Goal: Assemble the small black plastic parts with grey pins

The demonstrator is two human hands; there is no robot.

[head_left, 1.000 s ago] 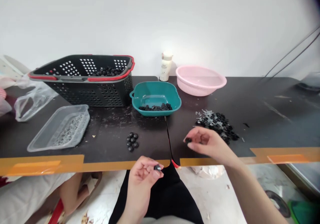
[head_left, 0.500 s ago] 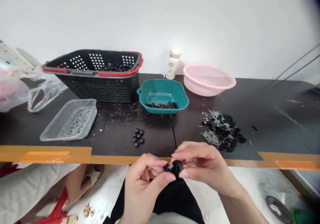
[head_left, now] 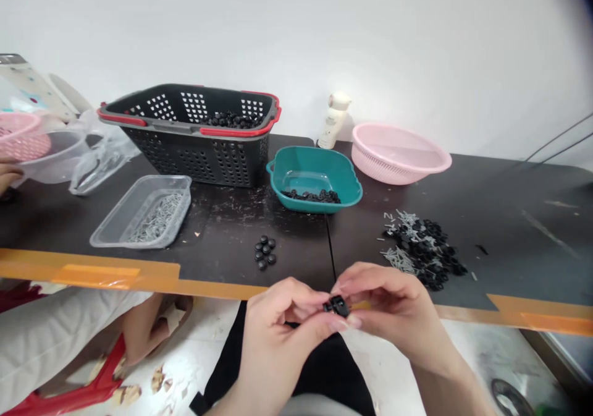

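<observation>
Between the fingertips of both hands is a small black plastic part (head_left: 337, 305), held just over the table's front edge. My left hand (head_left: 290, 326) pinches its left side with thumb and forefinger. On the other side my right hand (head_left: 386, 298) grips it between thumb and fingers. The fingers cover much of the part, so its exact kind is unclear. Beyond my left hand lies a small group of round black caps (head_left: 264, 252). To the right of my right hand is a pile of black rings (head_left: 433, 252) mixed with thin grey metal pins (head_left: 398, 259).
A black basket (head_left: 194, 156) with red handles holds black parts. Beside it are a teal basin (head_left: 315, 206), a pink colander (head_left: 398, 169) and a white bottle (head_left: 333, 122). Pins lie in a clear tub (head_left: 109, 230). A co-worker's hand (head_left: 8, 174) shows at far left.
The black pieces, earlier apart with a pin visible between them, now sit close together in my fingertips. The view has shifted left, and a co-worker's hand has come into sight.
</observation>
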